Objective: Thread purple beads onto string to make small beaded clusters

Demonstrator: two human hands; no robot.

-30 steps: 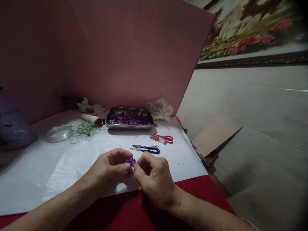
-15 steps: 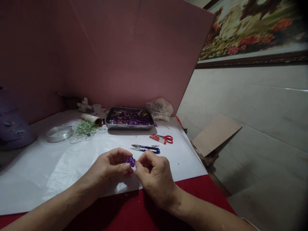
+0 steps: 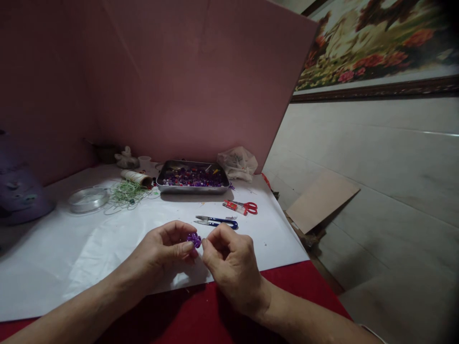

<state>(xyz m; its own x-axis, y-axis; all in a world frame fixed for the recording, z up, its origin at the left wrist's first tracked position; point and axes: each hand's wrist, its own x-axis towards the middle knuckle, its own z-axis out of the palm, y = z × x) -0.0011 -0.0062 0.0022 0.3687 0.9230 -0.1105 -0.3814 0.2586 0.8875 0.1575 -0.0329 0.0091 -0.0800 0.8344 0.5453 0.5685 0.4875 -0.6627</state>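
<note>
Gripping beads (image 3: 194, 240) in the left hand (image 3: 161, 249), over paper (image 3: 283, 246); pinching the right hand (image 3: 232, 265) closed just beside, contents unclear; facing snips (image 3: 217, 221) just beyond, then lighter (image 3: 234, 207), scissors (image 3: 250, 207) and tray (image 3: 193, 190).

Framed floral painting (image 3: 376, 48) on a pale wall (image 3: 394, 153), pink partition (image 3: 197, 81), brown board (image 3: 322, 200), purple object (image 3: 21, 191) at far left

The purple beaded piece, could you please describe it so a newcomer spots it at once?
From the metal tray on the white sheet, look nearer, to the left hand. It pinches the purple beaded piece, a small cluster held apart from the purple beads lying in the tray.
</note>
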